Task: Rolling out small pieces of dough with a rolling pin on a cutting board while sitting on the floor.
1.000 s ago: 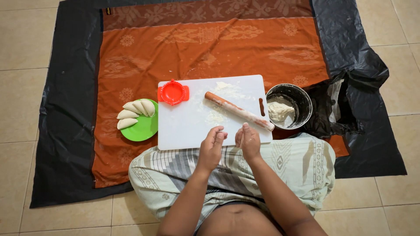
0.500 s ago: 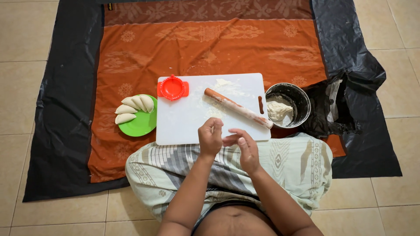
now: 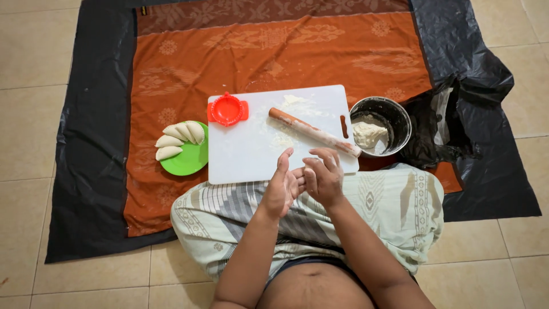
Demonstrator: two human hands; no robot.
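Note:
My left hand (image 3: 282,186) and my right hand (image 3: 324,176) are held together, palm against palm, above my lap at the near edge of a white cutting board (image 3: 246,154). The fingers are stretched out, and whatever lies between the palms is hidden. On the board lie a floury wooden rolling pin (image 3: 313,132), placed diagonally, and a red round dumpling press (image 3: 227,109) at its far left corner. Right of the board stands a dark metal bowl (image 3: 394,111) with a lump of white dough (image 3: 367,133) in it.
A green plate (image 3: 189,163) with several folded white dumplings (image 3: 177,139) sits left of the board. Everything rests on an orange patterned cloth (image 3: 286,51) over black plastic sheeting (image 3: 91,143) on a tiled floor. A crumpled black bag (image 3: 443,123) lies beside the bowl.
My hands have come closer together and rubbed against each other, the left one turning upright against the right. The board, pin and bowl have not moved.

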